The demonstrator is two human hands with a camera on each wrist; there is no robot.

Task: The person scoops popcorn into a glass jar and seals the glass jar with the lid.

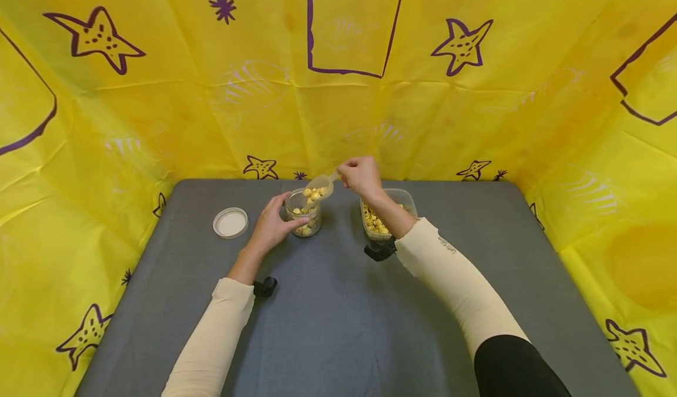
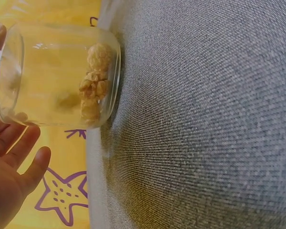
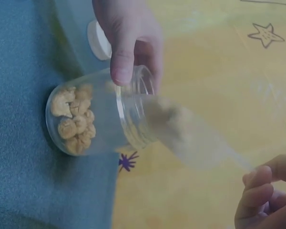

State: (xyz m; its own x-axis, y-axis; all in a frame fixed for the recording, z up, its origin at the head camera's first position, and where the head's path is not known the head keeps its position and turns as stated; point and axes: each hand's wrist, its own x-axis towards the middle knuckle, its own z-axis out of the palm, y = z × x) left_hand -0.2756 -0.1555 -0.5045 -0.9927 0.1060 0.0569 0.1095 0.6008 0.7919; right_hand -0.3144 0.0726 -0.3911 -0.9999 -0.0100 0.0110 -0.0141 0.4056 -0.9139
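A clear jar (image 1: 312, 226) stands upright on the table with caramel popcorn (image 3: 78, 117) in its bottom. My left hand (image 1: 271, 228) holds it near the rim, thumb on the near side and fingers on the far side. My right hand (image 1: 362, 177) pinches the handle of a translucent scoop (image 1: 326, 185) between thumb and fingers. Loaded with popcorn, the scoop tilts down into the jar's mouth, as the right wrist view also shows. Under my right forearm is a clear plastic tub (image 1: 404, 196) of popcorn, partly hidden by the arm.
A white round lid (image 1: 230, 223) lies on the grey table (image 1: 317, 326) left of my left hand. Yellow patterned cloth (image 1: 344, 109) hangs behind the table and along both sides. Each wrist carries a black camera mount.
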